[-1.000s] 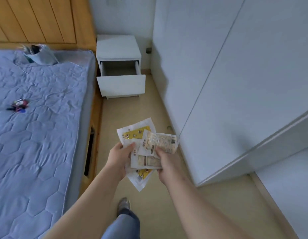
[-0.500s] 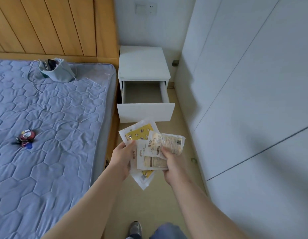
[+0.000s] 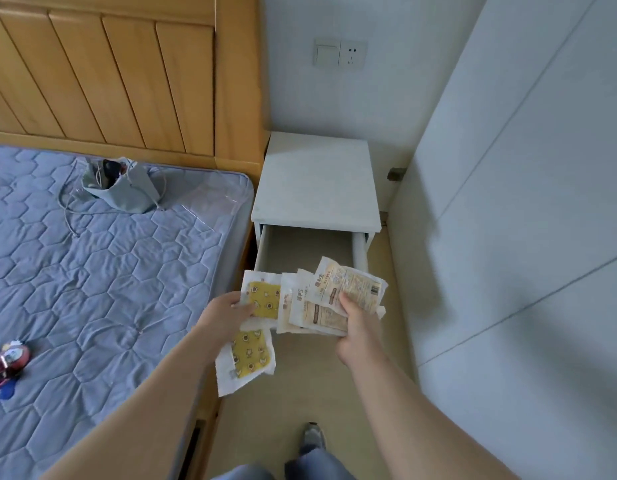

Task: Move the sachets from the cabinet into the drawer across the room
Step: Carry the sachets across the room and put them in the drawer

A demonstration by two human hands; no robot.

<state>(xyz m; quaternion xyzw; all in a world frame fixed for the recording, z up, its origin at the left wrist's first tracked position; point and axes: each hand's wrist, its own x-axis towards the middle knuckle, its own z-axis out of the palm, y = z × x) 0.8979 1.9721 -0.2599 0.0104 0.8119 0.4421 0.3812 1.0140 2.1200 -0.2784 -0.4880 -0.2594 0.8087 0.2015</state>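
Sachets (image 3: 300, 306) are held in both hands just above the near end of the open drawer (image 3: 300, 251).

The yellow sachets (image 3: 264, 299) are pinched by the left hand (image 3: 224, 315), with the thumb laid on the upper one's left part, while the lower one hangs out below the hand toward the near side. The pale sachets (image 3: 348, 289) are gripped by the right hand (image 3: 357, 327), fingers curled over their near right corner, so that they are fanned out far and left of the grip and overlap the yellow ones' right edge. The yellow ones are white-bordered and printed with small dark-ringed figures; the pale ones are cream with brown print, and a barcode is seen on the top one. The drawer is pulled out of a white nightstand (image 3: 317, 181) beside the bed (image 3: 109, 271).
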